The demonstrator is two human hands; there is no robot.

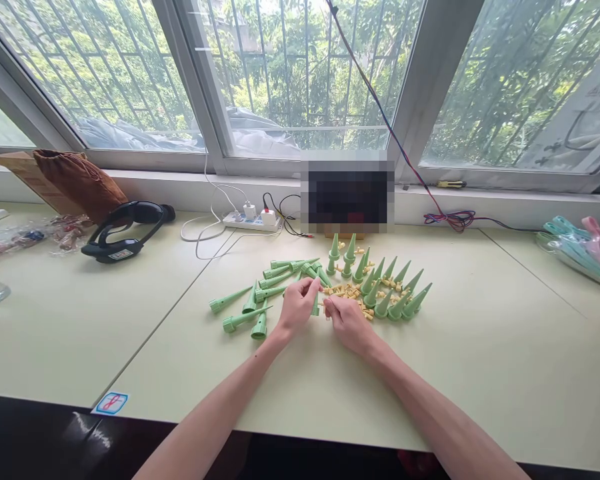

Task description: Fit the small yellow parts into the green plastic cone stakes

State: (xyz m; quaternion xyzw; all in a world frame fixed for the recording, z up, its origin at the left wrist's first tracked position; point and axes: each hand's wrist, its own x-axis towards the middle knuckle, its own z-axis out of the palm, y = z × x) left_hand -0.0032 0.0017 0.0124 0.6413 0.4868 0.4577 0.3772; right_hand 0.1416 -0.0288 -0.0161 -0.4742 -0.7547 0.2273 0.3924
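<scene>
My left hand (pixel 297 306) is closed around a green cone-shaped spike (pixel 315 305), held upright over the pale table (pixel 480 347). My right hand (pixel 347 321) pinches a small yellow piece (pixel 325 309) right beside that spike. Several green spikes (pixel 253 303) lie flat to the left of my hands. To the right, several more green spikes (pixel 386 287) stand upright in a cluster. A scatter of small yellow pieces (pixel 347 292) lies between the two groups, just beyond my fingers.
A white power strip (pixel 253 219) with cables sits by the window ledge beside a blurred dark box (pixel 347 193). A black headset (pixel 125 230) and a brown bag (pixel 77 180) lie far left. Pastel plastic items (pixel 580 253) rest at the right edge.
</scene>
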